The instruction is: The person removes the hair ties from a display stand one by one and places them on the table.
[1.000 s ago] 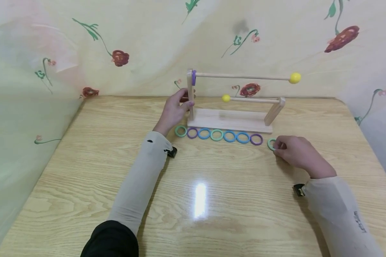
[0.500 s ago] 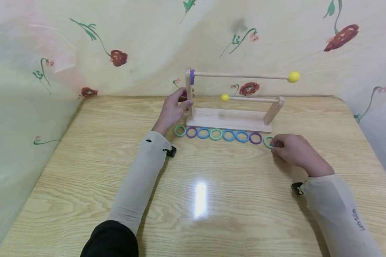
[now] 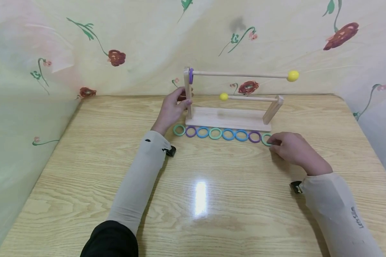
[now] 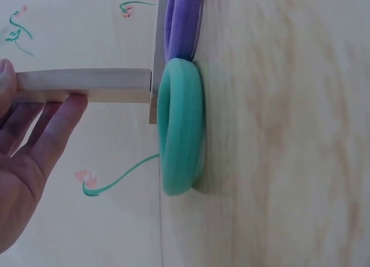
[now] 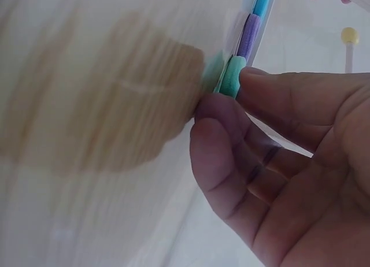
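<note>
My left hand (image 3: 172, 109) holds the left upright of a wooden stand (image 3: 226, 117), thumb on one side and fingers on the other. The right hand (image 3: 289, 148) pinches a green hair tie (image 3: 265, 139) lying at the right end of a row on the table. That row, along the stand's front, has blue hair ties (image 3: 228, 134), purple hair ties (image 3: 191, 131) and green ones. At its left end lies another green hair tie (image 4: 182, 128), close up in the left wrist view. A purple hair tie (image 3: 191, 76) hangs on the upper rod against the left upright.
The upper rod (image 3: 241, 74) points right and ends in a yellow ball (image 3: 293, 76). A shorter lower rod (image 3: 254, 98) comes from the right upright (image 3: 273, 112) and has a yellow ball (image 3: 223, 96) at its left tip. Flowered cloth (image 3: 148, 43) hangs behind the wooden table (image 3: 180, 221).
The right hand has slid the green hair tie left, up to the purple one at the row's end. My left hand keeps its hold on the upright; the view has shifted slightly.
</note>
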Available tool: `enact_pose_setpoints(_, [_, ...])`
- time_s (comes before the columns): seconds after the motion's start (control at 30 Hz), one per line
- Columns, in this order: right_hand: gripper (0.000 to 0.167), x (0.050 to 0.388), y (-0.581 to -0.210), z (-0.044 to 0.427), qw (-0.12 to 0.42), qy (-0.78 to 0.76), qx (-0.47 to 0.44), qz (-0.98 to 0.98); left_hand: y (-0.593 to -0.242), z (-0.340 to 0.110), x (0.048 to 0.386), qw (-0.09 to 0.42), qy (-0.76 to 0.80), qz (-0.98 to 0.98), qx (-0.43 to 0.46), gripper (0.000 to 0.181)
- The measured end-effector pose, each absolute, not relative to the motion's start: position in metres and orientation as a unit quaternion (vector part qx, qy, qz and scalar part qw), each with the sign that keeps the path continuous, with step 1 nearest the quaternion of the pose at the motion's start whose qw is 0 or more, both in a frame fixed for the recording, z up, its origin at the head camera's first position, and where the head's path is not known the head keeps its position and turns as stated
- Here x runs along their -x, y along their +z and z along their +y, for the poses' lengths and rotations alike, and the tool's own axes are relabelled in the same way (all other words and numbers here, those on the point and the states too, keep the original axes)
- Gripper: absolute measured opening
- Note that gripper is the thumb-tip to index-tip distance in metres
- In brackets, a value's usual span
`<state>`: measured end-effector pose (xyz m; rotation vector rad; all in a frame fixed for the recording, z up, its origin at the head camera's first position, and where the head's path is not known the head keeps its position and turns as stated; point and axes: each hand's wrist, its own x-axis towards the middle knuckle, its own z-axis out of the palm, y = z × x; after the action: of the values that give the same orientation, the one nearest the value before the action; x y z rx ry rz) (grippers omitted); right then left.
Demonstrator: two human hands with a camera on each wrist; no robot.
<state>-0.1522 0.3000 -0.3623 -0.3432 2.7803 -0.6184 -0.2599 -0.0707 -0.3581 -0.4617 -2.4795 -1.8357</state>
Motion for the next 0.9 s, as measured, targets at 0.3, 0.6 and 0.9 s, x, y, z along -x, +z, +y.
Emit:
enact_pose_setpoints(0.3, [0.020,0.1533,-0.3580,0.2972,0.131,-0.227,0.115,0.958,-0.3572,-0.0726,0.2586,0.014,-0.587,-0.796,0.148,0.033])
enact_pose_setpoints(0.6, [0.015,0.1511,-0.3560,0.2962,0.131,-0.229,0.115,0.958,-0.3590,-0.0742,0.2577,0.006,-0.585,-0.799,0.142,0.033])
enact_pose_setpoints(0.9, [0.009,0.1492,-0.3523,0.2996,0.127,-0.222,0.107,0.961,-0.3574,-0.0720,0.2588,0.000,-0.588,-0.797,0.140,0.032])
